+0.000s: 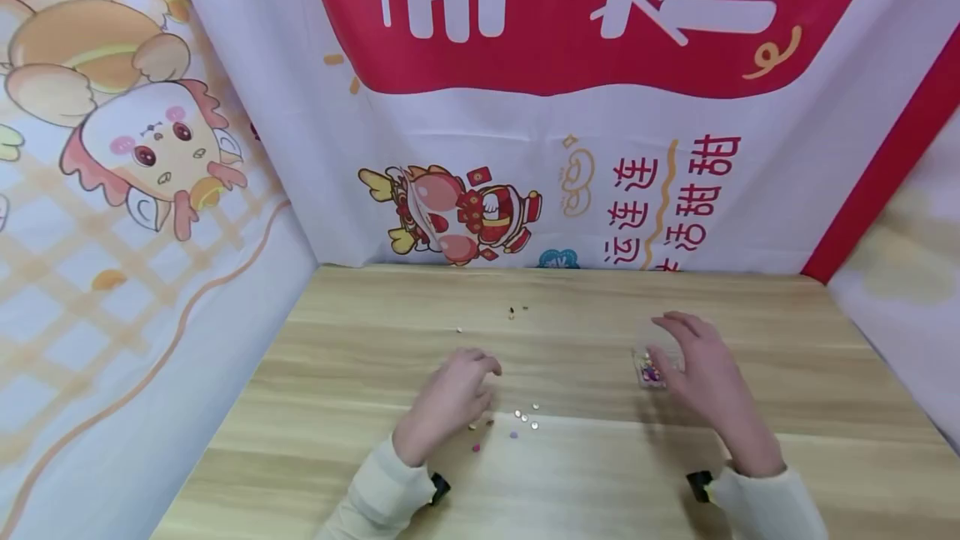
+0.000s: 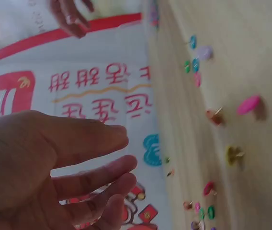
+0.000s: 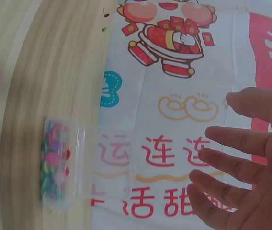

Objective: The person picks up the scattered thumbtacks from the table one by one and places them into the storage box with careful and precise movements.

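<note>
My left hand (image 1: pixel 450 402) hovers over the table left of centre, fingers loosely bent and nothing between them. Beneath and beside it lie scattered thumbtacks: a magenta thumbtack (image 2: pixel 249 105), a yellow thumbtack (image 2: pixel 232 155) and an orange thumbtack (image 2: pixel 214 116) show up close in the left wrist view. Farther to the right, my right hand (image 1: pixel 705 377) is held above a small clear plastic box (image 1: pixel 651 385), its fingers spread and holding nothing. Colourful thumbtacks (image 3: pixel 54 158) fill the box, and its transparent lid (image 3: pixel 109 184) stands raised.
Several pale thumbtacks (image 1: pixel 524 417) and a lilac thumbtack (image 1: pixel 513 435) lie between the hands. A few more tiny pieces (image 1: pixel 512 310) are near the back of the wooden table (image 1: pixel 360 357). Printed cloth (image 1: pixel 465 132) hangs behind and at the sides.
</note>
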Motion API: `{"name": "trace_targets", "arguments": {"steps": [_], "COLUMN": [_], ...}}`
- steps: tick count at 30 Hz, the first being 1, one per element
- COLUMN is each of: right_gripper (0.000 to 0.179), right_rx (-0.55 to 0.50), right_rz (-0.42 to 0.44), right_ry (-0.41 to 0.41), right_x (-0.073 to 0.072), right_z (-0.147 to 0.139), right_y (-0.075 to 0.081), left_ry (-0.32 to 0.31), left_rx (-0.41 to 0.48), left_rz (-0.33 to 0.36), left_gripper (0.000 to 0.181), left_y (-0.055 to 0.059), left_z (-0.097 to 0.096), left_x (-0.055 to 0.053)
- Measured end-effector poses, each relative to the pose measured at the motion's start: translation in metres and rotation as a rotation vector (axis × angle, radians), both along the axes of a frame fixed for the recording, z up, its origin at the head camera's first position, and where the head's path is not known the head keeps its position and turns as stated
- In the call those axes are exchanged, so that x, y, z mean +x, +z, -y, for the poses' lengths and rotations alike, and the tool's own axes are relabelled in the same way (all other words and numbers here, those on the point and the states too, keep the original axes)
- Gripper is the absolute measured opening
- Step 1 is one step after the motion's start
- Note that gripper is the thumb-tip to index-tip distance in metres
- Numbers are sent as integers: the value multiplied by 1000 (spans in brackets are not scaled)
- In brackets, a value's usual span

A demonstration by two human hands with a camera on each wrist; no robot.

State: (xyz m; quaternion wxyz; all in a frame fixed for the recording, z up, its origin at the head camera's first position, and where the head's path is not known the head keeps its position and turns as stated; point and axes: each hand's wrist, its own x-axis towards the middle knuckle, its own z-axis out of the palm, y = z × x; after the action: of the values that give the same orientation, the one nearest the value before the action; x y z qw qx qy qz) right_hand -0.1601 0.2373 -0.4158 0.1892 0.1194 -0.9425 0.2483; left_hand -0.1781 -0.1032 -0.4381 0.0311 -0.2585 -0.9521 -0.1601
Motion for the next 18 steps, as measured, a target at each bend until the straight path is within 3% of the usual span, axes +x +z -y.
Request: {"name": "trace_targets", "arguments": {"steps": [7,12,18], "right_gripper": [36,51,59], "right_rx": [-66,-35,-21], "right_rz": [89,282,501], "right_ry": [-40,-61,-49], "right_x": [-7,-15,-26], "right_z": [-26,-52,-71], "right_y": [-8,-15,-23], "left_ry": [-128,-127,-116], "left_rx": [-86,-126,-125], "left_rz": [50,86,63], "left_gripper": [15,9,15], "left_y": [-12,-19,-28], "left_z": [-20,-30,-35], "left_x": [-1,-1,-1]}}
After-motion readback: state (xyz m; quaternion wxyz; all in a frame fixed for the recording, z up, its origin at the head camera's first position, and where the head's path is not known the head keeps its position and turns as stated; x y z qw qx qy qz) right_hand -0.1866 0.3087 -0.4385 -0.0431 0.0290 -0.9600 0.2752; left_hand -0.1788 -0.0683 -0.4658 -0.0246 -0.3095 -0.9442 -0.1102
